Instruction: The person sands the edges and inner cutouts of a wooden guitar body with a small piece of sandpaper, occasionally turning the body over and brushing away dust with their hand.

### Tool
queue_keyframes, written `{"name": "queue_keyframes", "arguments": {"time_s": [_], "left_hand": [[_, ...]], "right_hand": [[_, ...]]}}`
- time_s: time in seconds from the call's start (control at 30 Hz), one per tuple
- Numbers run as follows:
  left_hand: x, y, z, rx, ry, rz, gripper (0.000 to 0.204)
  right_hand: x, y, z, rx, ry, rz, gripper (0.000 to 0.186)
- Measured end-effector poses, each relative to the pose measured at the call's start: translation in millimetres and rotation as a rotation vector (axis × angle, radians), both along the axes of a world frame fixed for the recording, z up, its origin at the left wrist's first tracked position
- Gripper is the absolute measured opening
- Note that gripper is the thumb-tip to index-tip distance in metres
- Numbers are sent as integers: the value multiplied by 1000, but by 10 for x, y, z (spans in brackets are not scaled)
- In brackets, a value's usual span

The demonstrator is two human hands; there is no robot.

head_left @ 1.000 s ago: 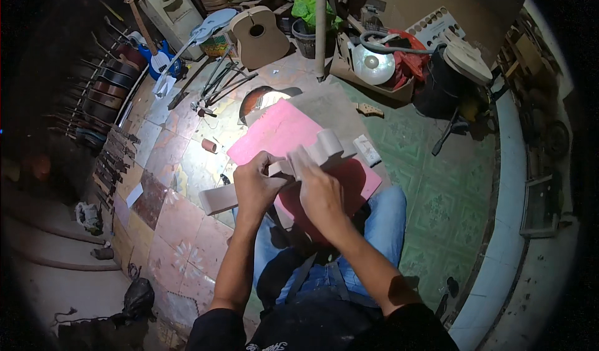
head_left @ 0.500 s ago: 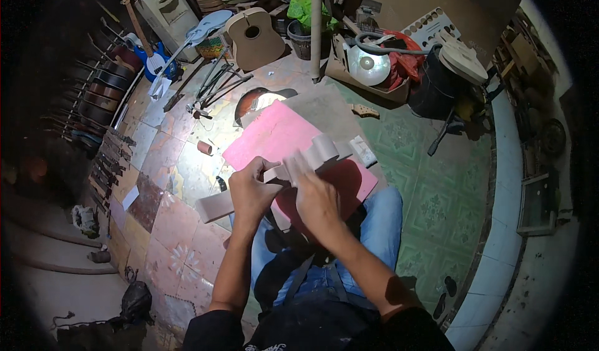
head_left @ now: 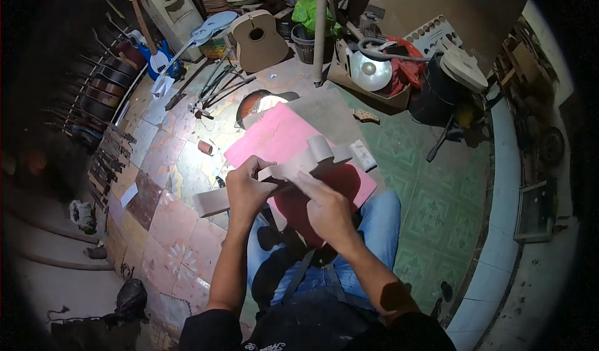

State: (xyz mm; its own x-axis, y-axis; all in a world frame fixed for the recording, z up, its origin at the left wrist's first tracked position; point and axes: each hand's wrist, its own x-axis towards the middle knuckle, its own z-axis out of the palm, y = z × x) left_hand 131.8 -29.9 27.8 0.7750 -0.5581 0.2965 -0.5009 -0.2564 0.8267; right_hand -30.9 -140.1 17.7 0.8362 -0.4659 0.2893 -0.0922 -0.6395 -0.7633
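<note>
Across my lap, tilted on its edge, is an unfinished pale wooden guitar body (head_left: 301,164) with curved cutouts along its rim. My left hand (head_left: 246,187) is closed around its middle-left part. My right hand (head_left: 331,212) is bent, with fingertips pressed against the near side of the wood; anything thin under those fingers is hidden. A pink board (head_left: 265,134) lies beneath the guitar body, its near part in shadow. Just beyond the body's right end sits a small white block (head_left: 364,155).
A sunburst guitar body (head_left: 253,103) lies past the pink board, with a small guitar headstock (head_left: 365,116) to its right. A reddish cylinder (head_left: 204,147) rests on the tiles at left. A pole (head_left: 320,33) stands ahead, near an acoustic guitar body (head_left: 257,48).
My right hand, blurred before over the wood's upper edge, has drawn down and slightly right along it. My left hand keeps its hold, and the guitar body stays nearly in place.
</note>
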Motion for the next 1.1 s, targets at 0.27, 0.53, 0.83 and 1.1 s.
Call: {"name": "queue_keyframes", "arguments": {"time_s": [0.27, 0.53, 0.83, 1.1], "left_hand": [[-91, 42, 131, 209, 26, 87, 28], [-84, 37, 72, 108, 41, 69, 27], [-33, 64, 62, 81, 50, 88, 27], [-68, 52, 120, 56, 31, 107, 31]], "right_hand": [[274, 145, 29, 51, 18, -53, 68], [432, 57, 24, 24, 6, -64, 65], [333, 167, 99, 39, 72, -68, 62], [319, 175, 150, 42, 154, -57, 64]]}}
